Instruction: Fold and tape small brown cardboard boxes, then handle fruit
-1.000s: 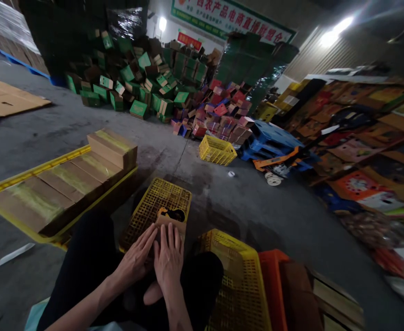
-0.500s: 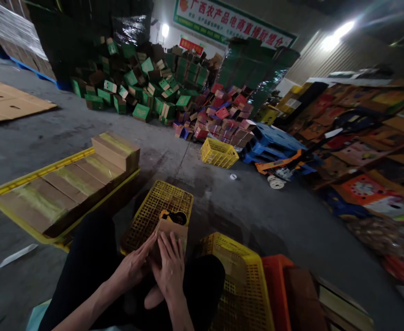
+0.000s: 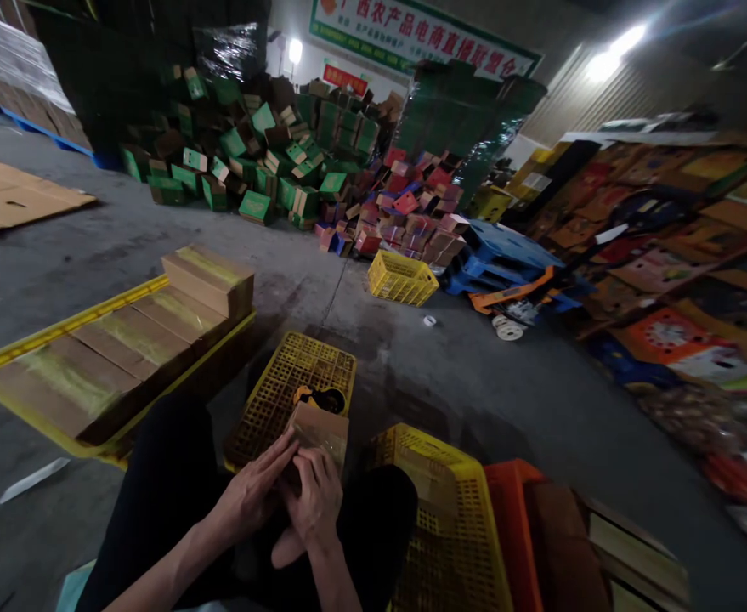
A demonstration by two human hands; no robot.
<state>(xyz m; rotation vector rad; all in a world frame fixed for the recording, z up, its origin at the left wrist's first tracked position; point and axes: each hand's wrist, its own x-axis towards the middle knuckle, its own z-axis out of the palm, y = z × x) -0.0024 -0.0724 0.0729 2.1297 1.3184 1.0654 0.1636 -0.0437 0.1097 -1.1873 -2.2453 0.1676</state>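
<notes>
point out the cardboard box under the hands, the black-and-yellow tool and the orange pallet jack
Cardboard box (image 3: 322,420): head view, on the far part of its top
Black-and-yellow tool (image 3: 320,399): head view, about its middle
Orange pallet jack (image 3: 524,290): head view, on its orange metalwork

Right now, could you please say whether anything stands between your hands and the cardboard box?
Nothing visible does: the left hand and right hand appear to touch the cardboard box, and the yellow-and-black tool lies beyond it.

Warehouse with blue pallets (image 3: 506,248), heaped cartons (image 3: 256,206)
</notes>
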